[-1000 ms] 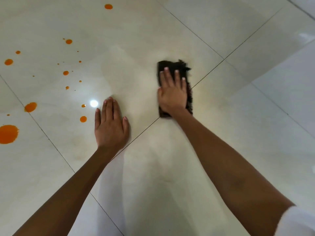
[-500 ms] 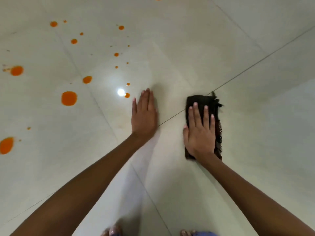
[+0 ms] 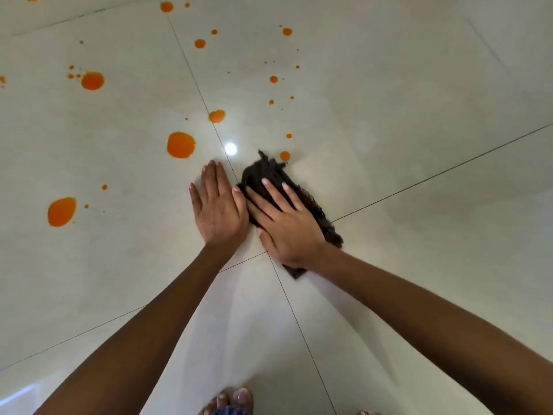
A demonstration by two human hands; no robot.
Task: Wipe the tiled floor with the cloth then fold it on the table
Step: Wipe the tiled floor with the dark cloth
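A dark brown folded cloth [image 3: 269, 175] lies on the pale glossy tiled floor [image 3: 404, 145] near the crossing of two grout lines. My right hand [image 3: 287, 226] presses flat on top of it, fingers spread, covering most of it. My left hand [image 3: 218, 208] rests flat on the bare tile just to the cloth's left, its thumb touching the cloth's edge. Orange spill drops lie ahead: a small one [image 3: 285, 156] right beside the cloth's far tip, a large one [image 3: 180, 144] beyond my left hand.
More orange splashes [image 3: 92, 80] and a big drop [image 3: 61, 211] spread over the tiles to the left and far side. A lamp's glare spot [image 3: 230, 148] shines on the floor. My toes [image 3: 230, 399] show at the bottom edge.
My right hand has slid the cloth left and forward, up against my left hand and close to the orange drops. The cloth now lies at a slant.
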